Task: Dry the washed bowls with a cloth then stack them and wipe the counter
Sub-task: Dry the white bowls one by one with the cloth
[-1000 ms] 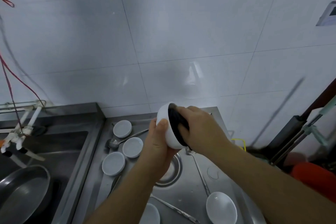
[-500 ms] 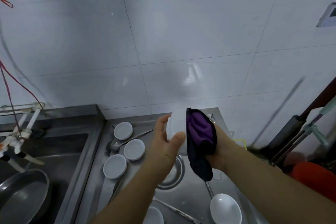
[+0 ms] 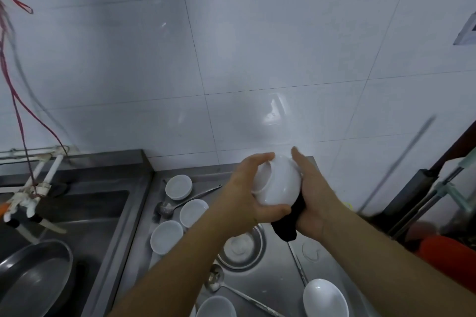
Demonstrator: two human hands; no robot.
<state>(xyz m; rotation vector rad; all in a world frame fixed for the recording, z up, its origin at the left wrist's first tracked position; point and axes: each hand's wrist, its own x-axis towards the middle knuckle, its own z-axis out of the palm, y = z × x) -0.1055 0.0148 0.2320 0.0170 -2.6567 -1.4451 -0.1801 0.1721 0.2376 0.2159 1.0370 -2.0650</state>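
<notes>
Now the bowl (image 3: 277,183) sits mid-frame with its rounded outside toward the camera; half a second ago the purple-lined cloth was draped over it in plain sight. Left hand (image 3: 244,193) curls round the bowl's left side, thumb under it. Right hand (image 3: 313,201) grips the dark cloth (image 3: 288,224) against the bowl's right side, only a dark tail hanging below. Reads as outside-drying of this bowl, probably near done; stacking and counter wipe not started.

Around: steel sink (image 3: 77,213) at left with a grey pan (image 3: 33,278) lower left. Steel counter (image 3: 270,278) below the hands carries three small white dishes (image 3: 179,186) in a row centre-left, a white bowl (image 3: 325,300) lower right, another at bottom centre, ladle (image 3: 164,207) and spoons. That clutter would block a clean wipe until stacked.
</notes>
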